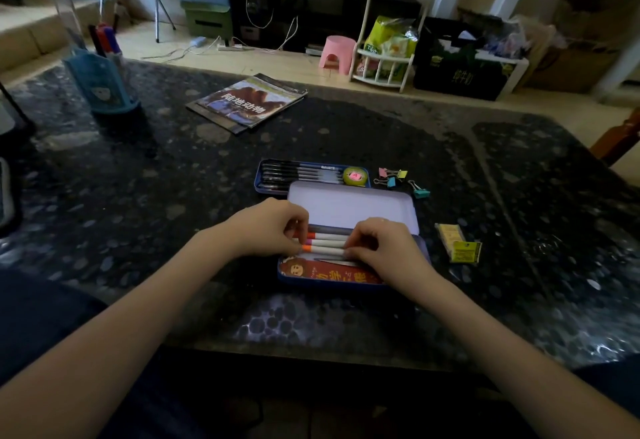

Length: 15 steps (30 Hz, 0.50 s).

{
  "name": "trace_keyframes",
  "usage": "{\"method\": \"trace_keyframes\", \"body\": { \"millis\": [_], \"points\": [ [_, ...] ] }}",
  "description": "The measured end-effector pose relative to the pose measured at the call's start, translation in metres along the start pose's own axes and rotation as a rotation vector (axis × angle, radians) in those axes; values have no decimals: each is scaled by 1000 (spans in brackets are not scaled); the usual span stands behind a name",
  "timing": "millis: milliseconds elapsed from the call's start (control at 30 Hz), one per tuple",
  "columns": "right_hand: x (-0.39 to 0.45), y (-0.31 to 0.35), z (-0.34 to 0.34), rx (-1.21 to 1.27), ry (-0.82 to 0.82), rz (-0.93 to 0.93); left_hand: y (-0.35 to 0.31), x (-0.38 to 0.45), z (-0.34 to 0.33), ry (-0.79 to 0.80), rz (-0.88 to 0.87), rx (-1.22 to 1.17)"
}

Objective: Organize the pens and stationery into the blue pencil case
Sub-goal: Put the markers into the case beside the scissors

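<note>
The blue pencil case [349, 203] lies open mid-table, its pale lid standing up at the back. In its lower tray lie several white markers [327, 243] with coloured ends and a red printed card [329, 274]. My left hand [266, 231] pinches the markers' left ends; my right hand [384, 244] holds their right ends. Behind the lid sits a second blue tray [258, 182] with several dark pens [294, 174] and a roll of tape [355, 176]. Coloured binder clips [401, 180] lie to the right of it. A yellow eraser packet [459, 243] rests right of the case.
A stack of magazines [247, 103] lies further back on the dark stone table [173, 179]. A blue pen holder [104, 82] with markers stands at the far left. Beyond the table edge are a pink stool [337, 51], a white rack and boxes.
</note>
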State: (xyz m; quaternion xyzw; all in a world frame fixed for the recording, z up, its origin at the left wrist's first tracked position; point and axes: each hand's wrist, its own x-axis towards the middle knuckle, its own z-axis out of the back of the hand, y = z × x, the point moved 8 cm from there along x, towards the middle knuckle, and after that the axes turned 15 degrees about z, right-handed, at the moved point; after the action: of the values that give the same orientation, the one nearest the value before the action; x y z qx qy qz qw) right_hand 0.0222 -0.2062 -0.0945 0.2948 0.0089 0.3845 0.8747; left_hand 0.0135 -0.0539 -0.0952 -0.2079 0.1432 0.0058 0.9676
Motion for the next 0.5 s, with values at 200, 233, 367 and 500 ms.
{"method": "trace_keyframes", "body": {
  "millis": [200, 233, 367, 500],
  "points": [
    [5, 3, 1, -38, 22, 49, 2, 4, -2, -17, 2, -50],
    [4, 3, 5, -32, -3, 60, 3, 4, -2, -19, 1, -51],
    [1, -15, 42, -7, -224, 3, 5, 5, -2, -4, 6, -90],
    [3, -70, 84, -199, -357, -173, 4, 6, 0, -12, 8, -137]
  ]
}}
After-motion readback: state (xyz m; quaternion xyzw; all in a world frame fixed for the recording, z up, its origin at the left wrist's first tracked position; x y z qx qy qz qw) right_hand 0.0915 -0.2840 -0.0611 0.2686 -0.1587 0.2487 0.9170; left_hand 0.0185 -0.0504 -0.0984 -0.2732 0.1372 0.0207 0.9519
